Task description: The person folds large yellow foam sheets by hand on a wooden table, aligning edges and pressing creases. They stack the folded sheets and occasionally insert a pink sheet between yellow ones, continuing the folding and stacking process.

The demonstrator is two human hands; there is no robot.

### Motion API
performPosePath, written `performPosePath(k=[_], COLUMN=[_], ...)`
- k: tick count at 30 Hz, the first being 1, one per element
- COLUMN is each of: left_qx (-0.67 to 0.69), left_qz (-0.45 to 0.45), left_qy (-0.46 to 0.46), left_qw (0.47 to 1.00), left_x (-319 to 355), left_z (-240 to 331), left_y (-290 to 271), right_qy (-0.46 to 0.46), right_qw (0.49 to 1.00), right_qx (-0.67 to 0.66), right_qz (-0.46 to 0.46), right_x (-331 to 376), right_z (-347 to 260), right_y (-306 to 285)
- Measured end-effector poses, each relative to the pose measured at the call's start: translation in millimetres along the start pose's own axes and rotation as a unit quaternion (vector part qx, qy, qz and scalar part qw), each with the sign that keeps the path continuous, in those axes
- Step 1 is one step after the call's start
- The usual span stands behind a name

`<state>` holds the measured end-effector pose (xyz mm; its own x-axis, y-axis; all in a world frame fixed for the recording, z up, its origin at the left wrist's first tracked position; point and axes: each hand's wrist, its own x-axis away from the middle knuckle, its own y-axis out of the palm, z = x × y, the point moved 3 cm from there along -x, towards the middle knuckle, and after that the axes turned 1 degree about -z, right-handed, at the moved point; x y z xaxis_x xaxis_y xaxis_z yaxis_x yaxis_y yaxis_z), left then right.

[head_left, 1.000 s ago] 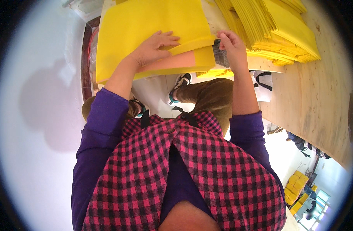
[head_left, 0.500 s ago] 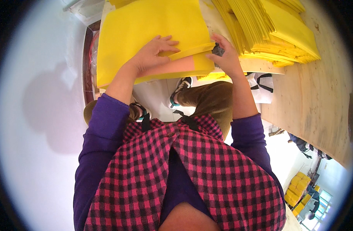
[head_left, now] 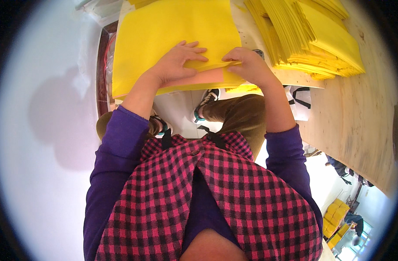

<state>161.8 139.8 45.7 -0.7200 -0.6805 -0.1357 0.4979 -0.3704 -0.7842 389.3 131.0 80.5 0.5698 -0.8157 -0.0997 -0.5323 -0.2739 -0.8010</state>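
Left hand [head_left: 179, 65] on the yellow sheet [head_left: 173, 26], fingers spread, gripping nothing. Right hand [head_left: 251, 67] at right end of the near-edge flap [head_left: 211, 65]; can't tell if pinched. Fold looks partway: flap turned, not flat, pinkish strip [head_left: 207, 77] uncovered. Layered yellow stack [head_left: 294, 35] farther right, on the wooden table [head_left: 247, 28].

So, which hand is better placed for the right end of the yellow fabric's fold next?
Probably the right hand: it is already at that end of the fold. The left hand lies spread farther left on the yellow fabric, so it seems better placed to steady it.
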Motion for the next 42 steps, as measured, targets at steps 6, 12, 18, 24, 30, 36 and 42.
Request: performPosePath(k=[6,12,18,24,30,36,42], left_qx=[-0.019,-0.067,-0.195,-0.289,-0.279,-0.162,-0.036], left_qz=[-0.006,0.004,0.066,0.11,0.16,0.194,0.222], left_qy=[-0.004,-0.009,-0.042,-0.111,-0.149,-0.131,-0.124], left_qw=[1.0,0.998,0.978,0.944,0.935,0.959,0.966], left_x=[0,4,44,116,166,179,179], left_z=[7,23,36,24,-1,-30,-52], left_y=[-2,-8,-14,-34,-54,-66,-68], right_qy=[-0.003,0.01,0.034,0.018,0.015,0.003,-0.007], right_qw=[0.984,0.976,0.978,0.978,0.979,0.978,0.977], right_qx=[0.177,0.214,0.206,0.207,0.203,0.205,0.204], right_qz=[-0.026,-0.027,-0.01,-0.01,0.001,0.028,0.06], right_x=[-8,-16,-17,-15,-11,-8,-5], right_z=[-24,-35,-29,-29,-34,-40,-39], right_y=[10,18,18,18,17,19,21])
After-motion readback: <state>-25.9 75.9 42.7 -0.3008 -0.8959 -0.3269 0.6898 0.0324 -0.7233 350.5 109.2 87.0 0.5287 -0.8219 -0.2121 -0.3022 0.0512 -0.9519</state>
